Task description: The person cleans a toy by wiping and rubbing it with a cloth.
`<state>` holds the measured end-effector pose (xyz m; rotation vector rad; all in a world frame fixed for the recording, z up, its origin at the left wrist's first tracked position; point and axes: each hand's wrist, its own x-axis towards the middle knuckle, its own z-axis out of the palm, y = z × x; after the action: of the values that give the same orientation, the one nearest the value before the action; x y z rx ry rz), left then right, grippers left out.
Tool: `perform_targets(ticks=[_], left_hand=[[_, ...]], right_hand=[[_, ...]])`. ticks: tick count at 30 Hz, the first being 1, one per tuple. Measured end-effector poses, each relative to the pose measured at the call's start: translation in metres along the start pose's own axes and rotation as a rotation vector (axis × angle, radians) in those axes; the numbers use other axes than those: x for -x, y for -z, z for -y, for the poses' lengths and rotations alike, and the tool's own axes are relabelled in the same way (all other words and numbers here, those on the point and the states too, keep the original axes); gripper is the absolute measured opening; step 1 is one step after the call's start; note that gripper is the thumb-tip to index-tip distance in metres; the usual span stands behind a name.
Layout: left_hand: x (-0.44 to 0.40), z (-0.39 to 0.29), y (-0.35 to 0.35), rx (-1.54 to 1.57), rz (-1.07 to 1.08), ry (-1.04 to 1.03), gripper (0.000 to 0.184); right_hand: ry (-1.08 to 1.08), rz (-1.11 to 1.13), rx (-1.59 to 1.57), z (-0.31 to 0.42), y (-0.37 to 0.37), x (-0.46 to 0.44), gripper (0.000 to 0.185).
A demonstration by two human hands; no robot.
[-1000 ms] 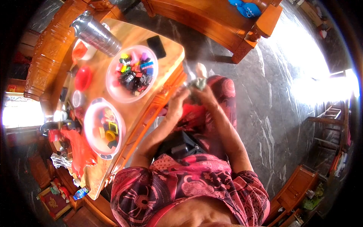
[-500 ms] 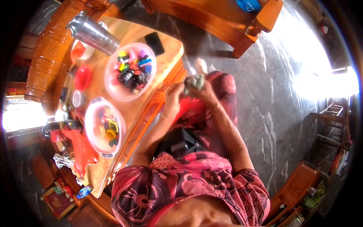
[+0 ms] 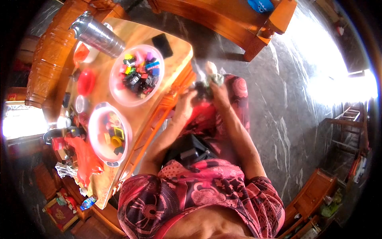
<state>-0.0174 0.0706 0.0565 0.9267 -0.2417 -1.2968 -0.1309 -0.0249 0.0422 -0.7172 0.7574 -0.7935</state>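
Above my lap, my right hand is closed on a crumpled grey-green cloth. My left hand grips a small dark object, blurred, whose kind I cannot make out. The cloth and the dark object are side by side, and I cannot tell whether they touch. To the left on the wooden table, a pinkish-white basin holds many colourful and black toy pieces. Nearer me, a second white basin contains fewer pieces, among them yellow ones.
A metal thermos, a black flat item and a red lid-like dish are on the table. A red plastic bag lies at its near left. A wooden bench stands ahead, over a marbled floor.
My right hand has moved slightly right and forward with the cloth, away from my left hand. The dark object between the hands, covered by the cloth before, now shows.
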Motion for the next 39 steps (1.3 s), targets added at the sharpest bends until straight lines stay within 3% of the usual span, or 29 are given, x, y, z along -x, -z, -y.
perform_targets(ticks=[1,6,11,23,25,26,32,35,37,39], left_hand=[[-0.001,-0.002,0.001,0.053,-0.003,-0.008,0.024],[-0.009,-0.001,0.009,0.153,-0.086,0.050,0.029],[-0.002,0.000,-0.001,-0.028,-0.149,-0.006,0.026],[-0.003,0.012,0.011,-0.248,-0.047,0.091,0.021],[-0.001,0.009,0.007,-0.259,-0.013,0.134,0.021],[0.000,0.010,0.005,-0.171,0.057,0.156,0.021],[-0.002,0.015,0.015,-0.061,0.184,0.168,0.021],[-0.009,0.030,0.026,-0.087,0.055,0.025,0.022],[-0.009,0.027,0.011,-0.109,-0.103,0.016,0.021],[-0.003,0.013,0.006,-0.087,-0.114,0.121,0.021]], right_hand=[[-0.068,0.010,-0.027,0.002,-0.001,0.002,0.020],[-0.014,0.097,-0.064,0.007,-0.007,0.009,0.021],[0.104,0.373,0.345,0.018,-0.021,0.025,0.038],[0.155,0.190,0.326,-0.001,-0.002,0.006,0.017],[0.165,0.037,0.337,0.002,-0.005,0.004,0.018],[0.057,0.011,0.240,0.006,-0.004,0.005,0.019],[0.042,0.089,0.163,0.014,-0.011,0.013,0.017],[0.125,0.085,0.388,-0.010,0.005,0.000,0.018],[0.136,0.165,0.398,0.006,-0.006,0.016,0.019],[0.166,0.223,0.410,0.006,-0.009,0.023,0.023]])
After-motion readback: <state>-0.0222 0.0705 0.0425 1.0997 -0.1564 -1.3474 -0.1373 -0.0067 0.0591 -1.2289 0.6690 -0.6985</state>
